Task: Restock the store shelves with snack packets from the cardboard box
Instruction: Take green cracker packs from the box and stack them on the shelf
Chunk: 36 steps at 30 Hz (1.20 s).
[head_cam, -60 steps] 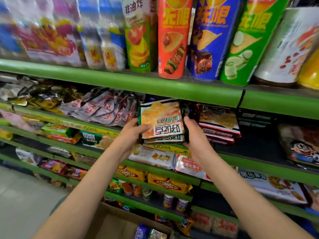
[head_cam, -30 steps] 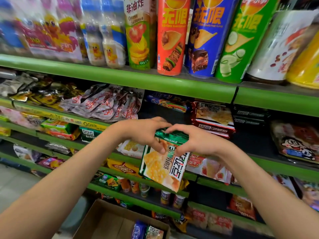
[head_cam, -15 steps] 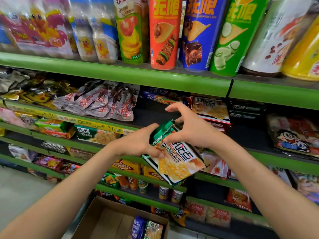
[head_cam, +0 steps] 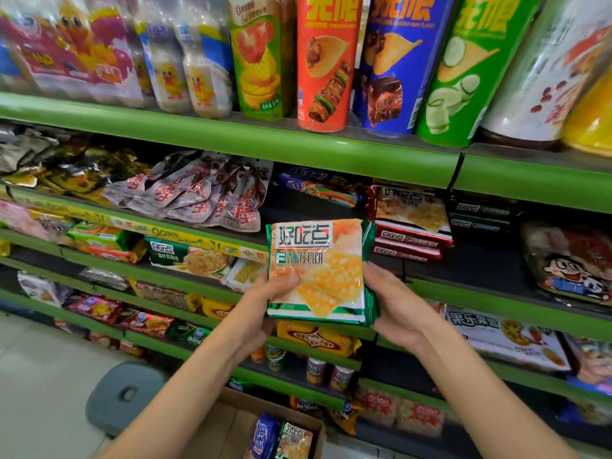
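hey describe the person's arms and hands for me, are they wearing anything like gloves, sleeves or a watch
Both forearms are bare as far as the picture reaches, with no sleeve in view. The left hand and the right hand wear no gloves. No watch, bracelet or ring shows on the wrists or on the fingers in view. The arms come up from the bottom edge, slim and unmarked.

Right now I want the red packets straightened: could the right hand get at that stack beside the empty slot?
Probably not yet: the right hand grips the green biscuit packets together with the left hand. The red packet stack lies just above it, with nothing in between.
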Each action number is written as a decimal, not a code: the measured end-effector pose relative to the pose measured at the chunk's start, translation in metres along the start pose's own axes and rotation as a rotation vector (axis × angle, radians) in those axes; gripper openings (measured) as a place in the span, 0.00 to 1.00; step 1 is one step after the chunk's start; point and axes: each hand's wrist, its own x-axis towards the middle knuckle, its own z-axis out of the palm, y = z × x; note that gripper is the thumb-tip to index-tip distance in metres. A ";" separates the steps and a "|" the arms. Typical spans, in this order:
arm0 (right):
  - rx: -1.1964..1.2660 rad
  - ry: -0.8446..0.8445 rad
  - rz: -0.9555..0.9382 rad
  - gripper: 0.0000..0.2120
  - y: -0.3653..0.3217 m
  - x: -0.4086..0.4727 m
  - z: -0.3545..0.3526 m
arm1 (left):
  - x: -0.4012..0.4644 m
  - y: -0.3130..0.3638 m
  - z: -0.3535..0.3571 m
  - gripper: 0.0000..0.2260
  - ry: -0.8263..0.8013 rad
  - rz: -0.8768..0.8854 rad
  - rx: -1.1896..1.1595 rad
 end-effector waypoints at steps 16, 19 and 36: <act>-0.166 0.305 -0.171 0.47 -0.013 -0.027 -0.043 | -0.002 0.021 -0.047 0.35 0.100 0.108 0.000; -0.142 0.325 -0.170 0.55 -0.018 -0.035 -0.045 | -0.002 0.030 -0.062 0.27 0.086 0.137 0.064; -0.068 0.293 -0.152 0.62 -0.008 -0.039 -0.048 | -0.005 0.016 -0.027 0.27 0.053 0.119 0.081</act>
